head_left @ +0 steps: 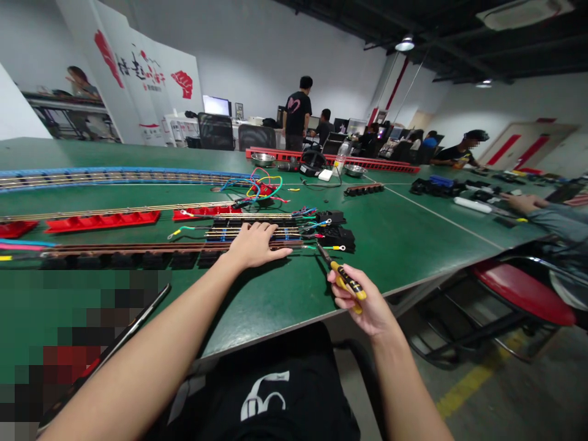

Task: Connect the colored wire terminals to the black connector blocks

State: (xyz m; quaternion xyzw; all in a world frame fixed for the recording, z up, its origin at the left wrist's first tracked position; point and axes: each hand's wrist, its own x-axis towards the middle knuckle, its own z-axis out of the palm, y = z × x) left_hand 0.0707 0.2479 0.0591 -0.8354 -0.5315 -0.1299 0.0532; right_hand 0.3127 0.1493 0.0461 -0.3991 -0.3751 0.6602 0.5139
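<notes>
My left hand (254, 244) lies over a bundle of metal rails on a black base (215, 236), its fingers spread and pressing from above. My right hand (362, 297) is closed around pliers (346, 282) with yellow and black handles. Their dark jaws point to the far left, close to a green wire with a ring terminal (337, 247). Whether the jaws touch the wire, I cannot tell. Black connector blocks (337, 236) with colored wires sit at the right end of the rails. Another green wire with a ring terminal (181, 231) sticks out at the left end.
Red track supports (103, 220) and a curved blue track (114, 177) lie farther left. Across the table are a long red rail (367, 162), metal bowls (263, 159), a bottle (340, 156) and a short brown piece (364, 189). A person's arm (546, 211) rests at the right, beyond a red stool (523, 291).
</notes>
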